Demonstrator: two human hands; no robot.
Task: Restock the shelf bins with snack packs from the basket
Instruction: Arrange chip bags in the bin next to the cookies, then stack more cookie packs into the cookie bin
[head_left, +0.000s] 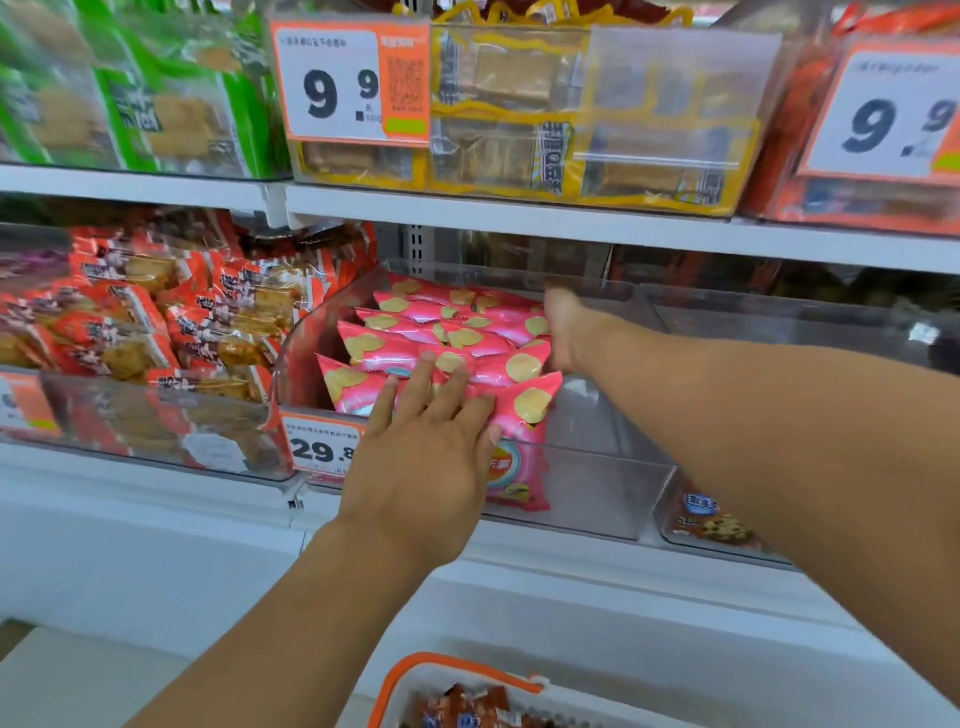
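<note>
We are in a shop, at a snack aisle. White shelves (498, 221) carry clear plastic bins (582, 483) packed with wrapped snacks: pink chip packs (467, 338) in the middle bin, orange packs (130, 312) to the left, green (130, 104) and yellow ones (509, 104) on the upper shelf. Orange-framed price tags (343, 88) reading 9.9 and 29.8 (319, 447) hang at the bins' front edges. An orange-rimmed basket (415, 670) sits at the bottom edge.
</note>
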